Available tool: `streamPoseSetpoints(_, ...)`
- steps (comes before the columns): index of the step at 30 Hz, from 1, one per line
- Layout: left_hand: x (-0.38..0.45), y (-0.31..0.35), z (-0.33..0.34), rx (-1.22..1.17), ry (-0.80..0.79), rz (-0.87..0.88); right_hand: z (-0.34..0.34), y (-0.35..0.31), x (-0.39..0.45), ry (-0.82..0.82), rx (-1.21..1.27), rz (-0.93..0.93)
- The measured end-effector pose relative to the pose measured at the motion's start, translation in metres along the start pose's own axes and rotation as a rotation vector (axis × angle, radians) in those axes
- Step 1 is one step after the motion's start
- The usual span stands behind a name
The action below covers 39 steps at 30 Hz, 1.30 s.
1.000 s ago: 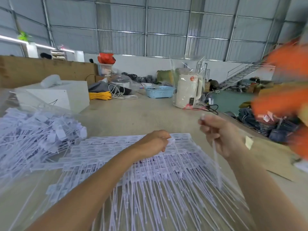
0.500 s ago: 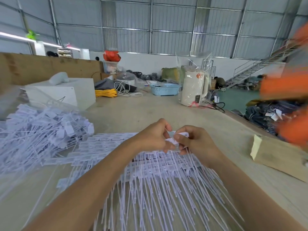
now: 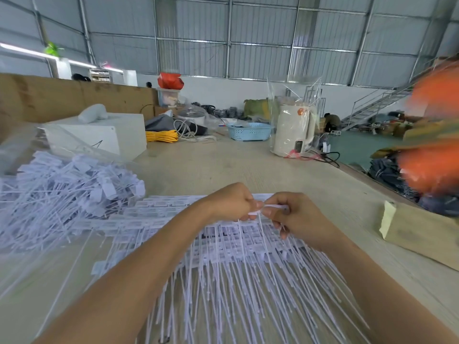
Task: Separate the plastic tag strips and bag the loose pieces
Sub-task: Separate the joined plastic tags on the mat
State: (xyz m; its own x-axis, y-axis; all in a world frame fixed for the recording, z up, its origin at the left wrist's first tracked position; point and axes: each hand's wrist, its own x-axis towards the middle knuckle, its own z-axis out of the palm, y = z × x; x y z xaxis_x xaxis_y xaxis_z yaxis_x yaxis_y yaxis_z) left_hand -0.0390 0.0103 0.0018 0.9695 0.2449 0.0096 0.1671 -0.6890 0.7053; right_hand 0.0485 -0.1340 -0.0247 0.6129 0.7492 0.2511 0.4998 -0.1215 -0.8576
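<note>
Clear bag (image 3: 22,150), far left of the table (image 3: 218,165): holds a heap of loose white tags (image 3: 62,194), tails pointing all ways.

White box (image 3: 99,135), behind the bag, with a pale lump on top.

Yellow cord bundle (image 3: 161,136), just right of the box.

Tag strips (image 3: 223,256), centre, lying flat on the table in overlapping rows: label heads away from the person, thin tails fanned toward the near edge.

Left hand (image 3: 231,202), above the far edge of the strips: fingers curled, fingertips pinching a white tag (image 3: 263,209) at its left end.

Right hand (image 3: 295,214), touching the left at the fingertips: thumb and forefinger clamped on the same tag's right end (the tag's thin tail hangs down between the two hands).

Blue basket (image 3: 249,131), far centre.

Cream kettle (image 3: 294,130) inside clear wrapping, right of the basket.

Brown paper packet (image 3: 422,234), right edge of the table.
</note>
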Motion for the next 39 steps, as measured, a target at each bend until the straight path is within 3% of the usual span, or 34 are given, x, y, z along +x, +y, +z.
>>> streamPoseSetpoints(4, 0.000, 0.005, -0.002, -0.132, 0.010, -0.060, 0.008, -0.003, 0.001, 0.167, -0.141, -0.153)
streamPoseSetpoints(7, -0.003, 0.009, -0.006, -0.334, -0.084, -0.115, 0.002, 0.001, 0.004, 0.311, -0.364, -0.323)
streamPoseSetpoints(9, -0.006, 0.009, -0.010, -0.366, -0.112, -0.109, -0.015, 0.007, 0.007, 0.414, -0.373, -0.252)
streamPoseSetpoints(11, -0.009, 0.008, -0.015, -0.276, -0.078, -0.065, -0.037, 0.014, 0.008, 0.546, -0.049, -0.072)
streamPoseSetpoints(13, -0.012, 0.007, -0.020, -0.221, -0.099, -0.037, -0.064, 0.018, 0.009, 0.643, 0.438, 0.100)
streamPoseSetpoints(15, -0.015, 0.006, -0.025, -0.143, -0.172, -0.048, -0.081, 0.015, 0.010, 0.553, 0.847, 0.151)
streamPoseSetpoints(17, -0.016, 0.006, -0.027, -0.060, -0.228, -0.065, -0.080, 0.010, 0.009, 0.372, 1.030, 0.161)
streamPoseSetpoints(22, -0.015, 0.008, -0.025, 0.044, -0.237, -0.062, -0.026, -0.012, 0.003, 0.072, 0.683, 0.169)
streamPoseSetpoints(26, -0.013, 0.010, -0.020, 0.166, -0.193, -0.015, 0.012, -0.018, 0.001, 0.063, 0.203, 0.016)
streamPoseSetpoints(30, -0.012, 0.013, -0.018, 0.232, -0.140, 0.028, 0.027, -0.016, -0.001, 0.067, 0.272, 0.003)
streamPoseSetpoints(36, -0.010, 0.007, -0.022, 0.234, -0.066, -0.036, 0.023, -0.019, -0.001, 0.141, 0.124, -0.055)
streamPoseSetpoints(39, -0.010, 0.003, -0.027, 0.198, -0.110, -0.035, 0.021, -0.021, 0.000, 0.130, 0.117, -0.041)
